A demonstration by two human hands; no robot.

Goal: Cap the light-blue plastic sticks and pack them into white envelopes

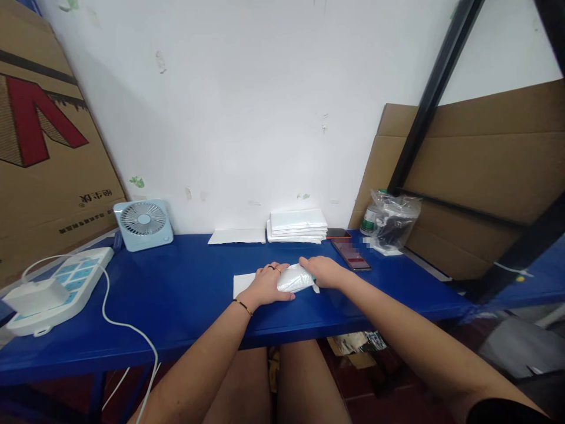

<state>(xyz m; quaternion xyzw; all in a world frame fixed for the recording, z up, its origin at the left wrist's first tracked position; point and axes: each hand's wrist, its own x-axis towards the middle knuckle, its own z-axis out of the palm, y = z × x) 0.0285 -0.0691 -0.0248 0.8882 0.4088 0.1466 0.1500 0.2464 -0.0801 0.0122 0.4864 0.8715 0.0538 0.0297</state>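
Note:
A shiny white packet (295, 278) lies on the blue table between my two hands. It looks padded, its surface wrinkled like plastic film. My left hand (267, 284) rests over the packet's left part, thumb along the near side and fingers at the far side, holding it. A flat white piece (242, 284) sticks out left from under that hand; whether it belongs to the packet I cannot tell. At the packet's right end, my right hand (325, 272) is closed on it, fingers mostly hidden. A small green bit shows beside those fingers.
Behind lie a stack of white flat pieces (296, 225) and a single white sheet (237, 236). Two phones, one nearer (352, 254), a bottle (369, 220) and a plastic bag (395, 221) stand right. Leftward are a fan (145, 225), a power strip (77, 288) and a trailing cable.

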